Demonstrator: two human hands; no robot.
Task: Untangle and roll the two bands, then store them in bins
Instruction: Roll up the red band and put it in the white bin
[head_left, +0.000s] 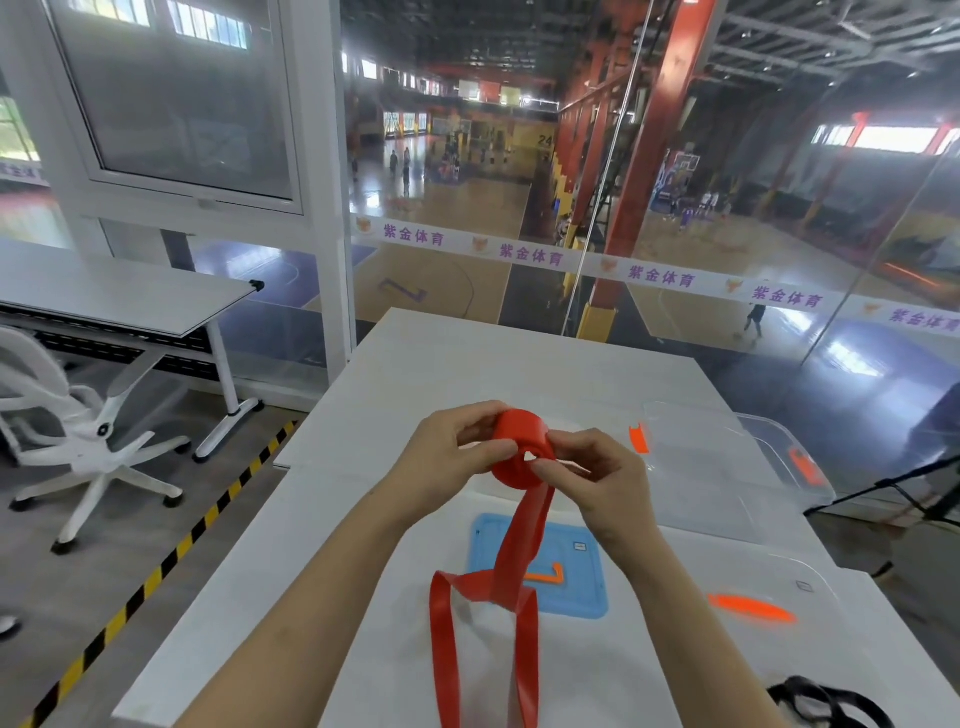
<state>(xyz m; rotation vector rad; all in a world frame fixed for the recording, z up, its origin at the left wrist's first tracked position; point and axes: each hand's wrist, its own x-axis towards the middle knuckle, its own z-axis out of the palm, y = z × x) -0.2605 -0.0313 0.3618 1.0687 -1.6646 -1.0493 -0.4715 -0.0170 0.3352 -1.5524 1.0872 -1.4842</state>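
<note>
The left hand (452, 457) and right hand (602, 478) both pinch the rolled part of the red band (519, 431), held above the table (415, 364). Its loose tail hangs down past a blue lid (576, 592) towards the near edge. The black band (826, 701) lies at the near right corner, with a clear bin (717, 467) farther back on the right.

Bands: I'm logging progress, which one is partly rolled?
The red band, coiled between the left hand and right hand; the black band lies loose and unheld on the table.
</note>
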